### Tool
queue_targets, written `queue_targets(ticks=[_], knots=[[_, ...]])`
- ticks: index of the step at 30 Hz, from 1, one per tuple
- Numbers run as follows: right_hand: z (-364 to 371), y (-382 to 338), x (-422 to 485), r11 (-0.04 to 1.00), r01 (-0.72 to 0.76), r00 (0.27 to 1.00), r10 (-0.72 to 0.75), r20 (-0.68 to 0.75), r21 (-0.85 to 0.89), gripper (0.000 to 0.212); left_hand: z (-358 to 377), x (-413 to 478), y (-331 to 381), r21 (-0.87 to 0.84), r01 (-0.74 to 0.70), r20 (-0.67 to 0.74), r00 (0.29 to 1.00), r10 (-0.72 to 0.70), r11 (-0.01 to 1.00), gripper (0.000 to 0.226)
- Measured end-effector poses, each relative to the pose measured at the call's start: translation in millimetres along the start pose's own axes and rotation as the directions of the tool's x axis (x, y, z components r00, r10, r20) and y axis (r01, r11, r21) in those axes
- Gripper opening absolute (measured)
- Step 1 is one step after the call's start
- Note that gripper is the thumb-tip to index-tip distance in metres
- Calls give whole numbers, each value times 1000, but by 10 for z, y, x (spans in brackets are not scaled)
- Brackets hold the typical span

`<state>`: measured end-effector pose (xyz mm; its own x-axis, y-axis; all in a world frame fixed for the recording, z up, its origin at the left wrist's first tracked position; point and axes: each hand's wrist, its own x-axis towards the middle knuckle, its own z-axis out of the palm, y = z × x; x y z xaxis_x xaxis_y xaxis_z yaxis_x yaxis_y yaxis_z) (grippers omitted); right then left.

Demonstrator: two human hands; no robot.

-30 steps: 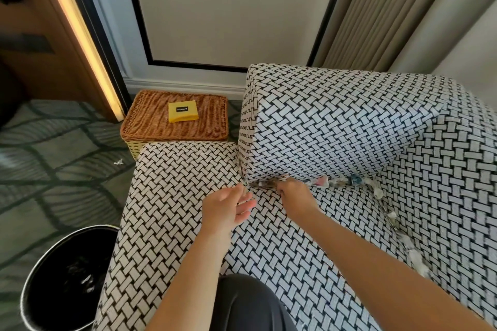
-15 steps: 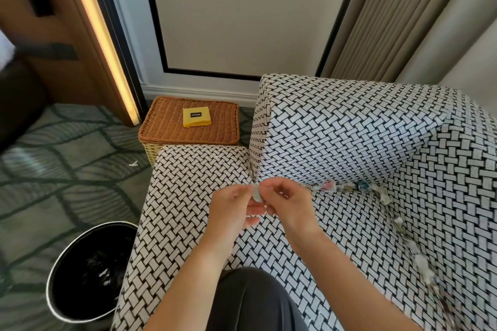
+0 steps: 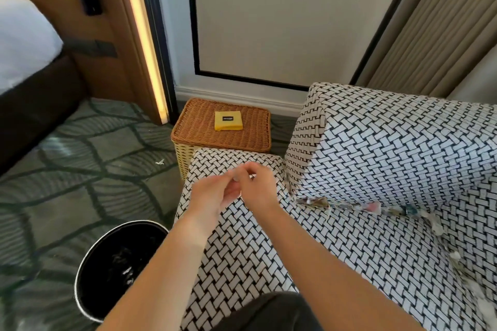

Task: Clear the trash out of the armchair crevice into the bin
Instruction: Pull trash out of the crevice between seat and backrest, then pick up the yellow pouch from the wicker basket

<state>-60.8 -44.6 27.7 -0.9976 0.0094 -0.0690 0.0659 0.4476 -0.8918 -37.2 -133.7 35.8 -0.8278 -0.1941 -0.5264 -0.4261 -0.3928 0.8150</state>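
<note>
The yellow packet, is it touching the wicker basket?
Touching. The head view shows the yellow packet lying flat on the lid of the wicker basket, with no gap beneath it.

The armchair (image 3: 376, 148) wears matt woven-print cloth, the basket (image 3: 220, 131) is rough wicker, the bin (image 3: 80, 271) glossy black.

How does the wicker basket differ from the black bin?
The wicker basket is square-cornered and brown; the black bin is round. The basket is closed, with a yellow packet on top; the bin is open, with scraps inside. Both stand on the carpet beside the armchair.
</note>
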Motion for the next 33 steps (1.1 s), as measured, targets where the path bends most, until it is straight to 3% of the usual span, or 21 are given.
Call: queue_targets(ticks=[3,6,10,13,16,19,22,26,30,33], knots=[[376,14,485,985,-126,990,133,-49,120,25,-268,445,168,45,8,-106,994,-3,999,16],[694,108,1008,965,-218,968,233,-95,144,18,-472,1003,322,110,49,-137,990,-34,993,12],[917,215,1670,982,-179,963,187,-196,56,12,-581,1796,487,224,57,-63,997,-44,973,22],[1014,348,2016,989,-140,966,125,-225,-48,14,-607,2348,468,398,-97,-67,989,135,912,19],[1064,451,2196,987,-98,982,75,-173,-130,15,-503,2716,447,626,-229,11,958,285,746,14],[1045,537,2321,985,-96,985,74,-154,-142,14,-360,3038,459,766,-319,152,933,325,557,24],[1029,626,2505,985,-171,970,163,-179,-28,14,-242,3481,525,836,-366,220,906,361,409,31],[968,717,2657,919,-305,919,353,-177,250,13,-45,3997,624,926,-355,289,885,364,129,63],[945,863,2751,832,-374,876,462,-139,409,14,231,4371,594,919,-387,344,883,321,80,91],[943,940,2824,804,-388,859,492,-140,450,14,409,4533,569,914,-397,406,876,261,-91,108]])
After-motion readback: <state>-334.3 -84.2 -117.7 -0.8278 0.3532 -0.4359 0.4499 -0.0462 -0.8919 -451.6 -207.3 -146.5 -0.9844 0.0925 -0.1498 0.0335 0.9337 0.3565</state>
